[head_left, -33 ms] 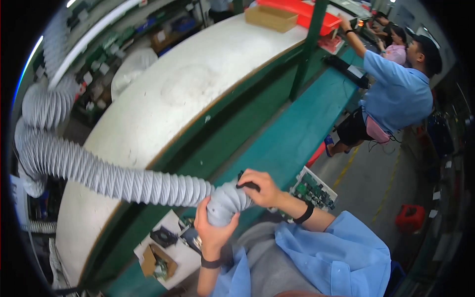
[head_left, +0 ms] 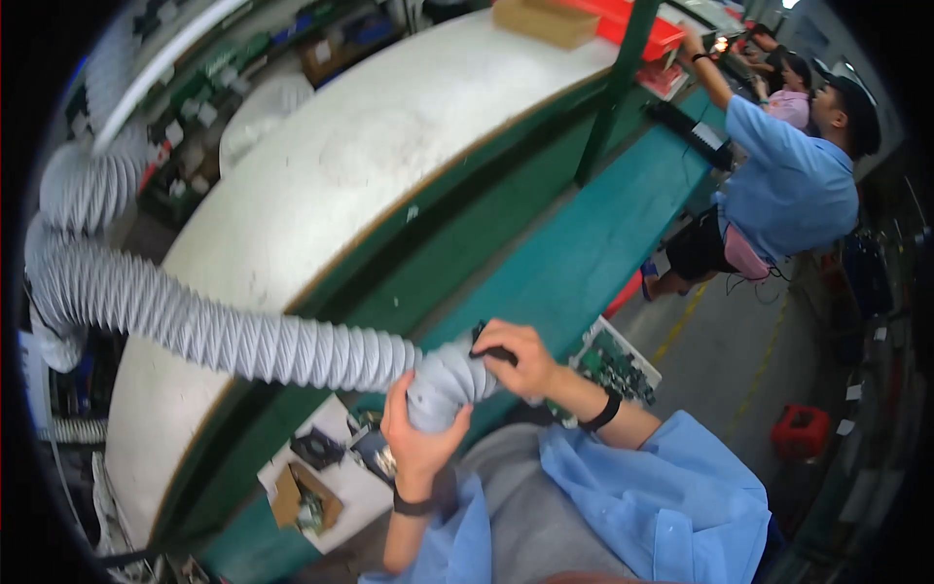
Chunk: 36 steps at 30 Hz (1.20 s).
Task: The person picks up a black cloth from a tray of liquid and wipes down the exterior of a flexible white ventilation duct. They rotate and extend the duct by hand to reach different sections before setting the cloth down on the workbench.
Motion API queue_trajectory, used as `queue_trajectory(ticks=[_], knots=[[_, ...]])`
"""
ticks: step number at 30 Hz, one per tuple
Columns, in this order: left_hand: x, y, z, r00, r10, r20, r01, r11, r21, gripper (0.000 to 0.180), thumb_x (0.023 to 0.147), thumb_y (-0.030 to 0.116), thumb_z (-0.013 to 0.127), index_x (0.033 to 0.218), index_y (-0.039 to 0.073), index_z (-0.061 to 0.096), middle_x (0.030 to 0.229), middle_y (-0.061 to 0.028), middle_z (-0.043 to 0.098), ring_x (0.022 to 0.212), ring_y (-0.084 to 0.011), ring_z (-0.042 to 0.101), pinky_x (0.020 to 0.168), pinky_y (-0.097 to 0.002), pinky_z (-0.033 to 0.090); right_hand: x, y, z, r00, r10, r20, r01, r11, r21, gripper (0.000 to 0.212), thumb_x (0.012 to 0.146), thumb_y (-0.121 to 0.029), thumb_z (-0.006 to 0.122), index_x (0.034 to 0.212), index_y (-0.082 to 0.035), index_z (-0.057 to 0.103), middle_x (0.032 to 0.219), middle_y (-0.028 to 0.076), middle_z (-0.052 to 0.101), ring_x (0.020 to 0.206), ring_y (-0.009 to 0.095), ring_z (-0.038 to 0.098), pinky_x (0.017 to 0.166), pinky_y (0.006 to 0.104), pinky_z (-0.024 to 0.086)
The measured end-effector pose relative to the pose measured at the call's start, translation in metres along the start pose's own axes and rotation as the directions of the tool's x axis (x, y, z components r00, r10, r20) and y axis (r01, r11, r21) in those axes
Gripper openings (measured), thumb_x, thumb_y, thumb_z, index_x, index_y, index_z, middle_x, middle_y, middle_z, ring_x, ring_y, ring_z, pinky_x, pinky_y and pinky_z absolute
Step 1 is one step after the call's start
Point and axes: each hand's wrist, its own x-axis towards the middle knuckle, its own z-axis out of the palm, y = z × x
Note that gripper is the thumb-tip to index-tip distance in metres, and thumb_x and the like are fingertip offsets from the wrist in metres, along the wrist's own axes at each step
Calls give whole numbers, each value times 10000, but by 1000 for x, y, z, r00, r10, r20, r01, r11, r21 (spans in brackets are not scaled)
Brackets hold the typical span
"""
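A grey ribbed flexible duct hose [head_left: 292, 350] runs from the left, over the white curved table, to my hands in front of my chest. My left hand [head_left: 421, 443] cups the bent end of the hose from below and the left, thumb and fingers on either side. Beside it, my right hand [head_left: 519, 355] is closed round a small black piece [head_left: 500, 354] on the right side of that end. Whether the black piece is fixed to the hose I cannot tell. The hose's opening is hidden from view.
Below the hose stands a white tray [head_left: 362, 492] with an open cardboard box [head_left: 304, 498] and dark parts. Green circuit boards [head_left: 615, 365] lie right of my hands on the green bench [head_left: 545, 277]. A green post [head_left: 613, 117] rises ahead. A co-worker [head_left: 793, 185] stands at far right.
The view has shifted slightly, and the hose looks a little higher. Both hands keep their hold, my right hand a touch further right.
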Motion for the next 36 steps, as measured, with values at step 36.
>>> queue_trajectory(ticks=[36], knots=[[24, 7, 10, 985, 175, -1, -172, 971, 166, 796, 570, 179, 898, 1271, -39, 592, 1185, -221, 666, 1065, -395, 669, 928, -444, 545, 30, -37, -6, 977, -140, 162, 145, 989, -20, 379, 613, 50, 670, 978, -37, 727, 888, 104, 690, 692, 264, 649, 576, 345, 512]])
